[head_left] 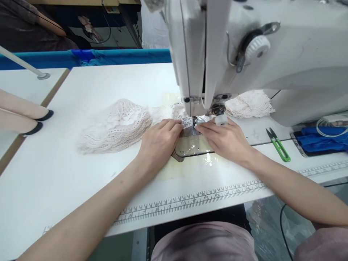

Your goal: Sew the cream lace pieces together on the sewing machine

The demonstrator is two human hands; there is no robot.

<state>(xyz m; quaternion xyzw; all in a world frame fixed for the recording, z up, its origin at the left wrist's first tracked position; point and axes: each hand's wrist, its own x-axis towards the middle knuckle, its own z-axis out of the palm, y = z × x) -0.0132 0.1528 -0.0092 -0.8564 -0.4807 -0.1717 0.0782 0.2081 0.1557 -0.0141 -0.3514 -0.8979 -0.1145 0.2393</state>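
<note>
A white sewing machine (244, 54) stands over a white table (81, 90). A strip of pale lace trim (187, 121) lies under its presser foot. My left hand (159, 143) rests just left of the needle, fingers curled and pinching the lace. My right hand (223, 139) lies just right of the needle, fingertips pressed on the same lace. A white thimble-like cap (221, 120) sits on one right finger. A heap of the lace (116, 125) lies to the left, and more lace (250, 103) is bunched behind the machine arm.
Green thread snips (278, 145) lie to the right of the machine bed. A blue item with a white cable (323, 139) sits at far right. A printed ruler (190, 201) runs along the table's front edge. Another table with tan objects (21, 116) stands at left.
</note>
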